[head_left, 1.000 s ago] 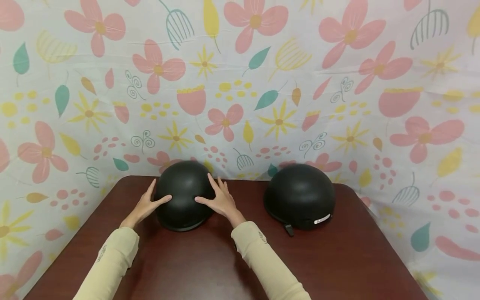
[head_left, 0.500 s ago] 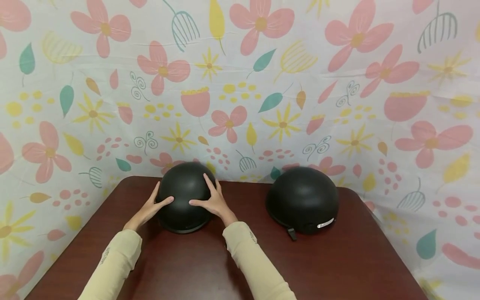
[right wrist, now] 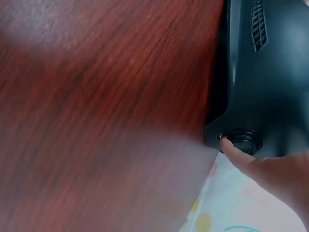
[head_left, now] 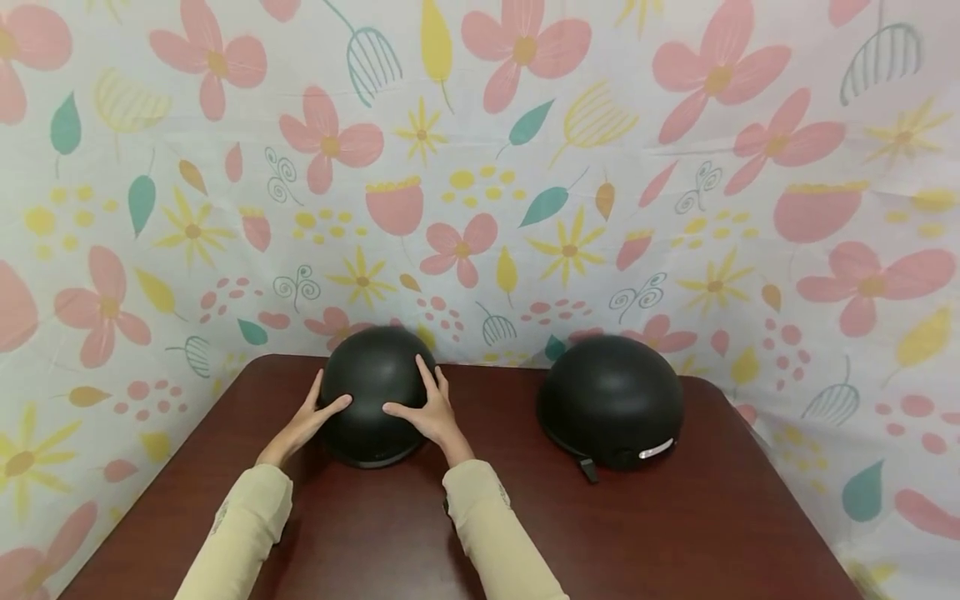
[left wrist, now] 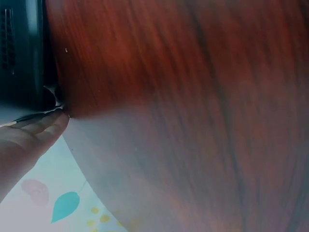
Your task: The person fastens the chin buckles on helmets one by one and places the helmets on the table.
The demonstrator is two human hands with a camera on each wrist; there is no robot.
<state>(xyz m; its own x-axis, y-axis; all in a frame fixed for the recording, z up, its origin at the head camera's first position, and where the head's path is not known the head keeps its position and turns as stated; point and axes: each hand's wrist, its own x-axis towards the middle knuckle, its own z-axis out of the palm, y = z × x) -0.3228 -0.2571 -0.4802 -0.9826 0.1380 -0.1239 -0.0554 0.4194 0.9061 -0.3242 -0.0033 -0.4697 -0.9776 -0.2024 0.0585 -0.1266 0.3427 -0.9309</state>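
A black half-shell helmet rests dome up on the table at the left. My left hand holds its left side, fingers extended along the edge and thumb on the front. On the opposite side, my right hand spreads straight fingers over the shell, its thumb also on the front. In the left wrist view, fingertips meet the lower edge of the helmet. The right wrist view has a fingertip touching a round black fitting near the helmet's corner; a vent grille shows above it.
A second black helmet sits to the right, with a silver strip and a black buckle at its near edge. The reddish-brown table ends against a flower-patterned cloth behind.
My right hand has shifted slightly left, coming further over the left helmet. The left hand stays at its side. The whole head view has shifted a little; both helmets stay in place.
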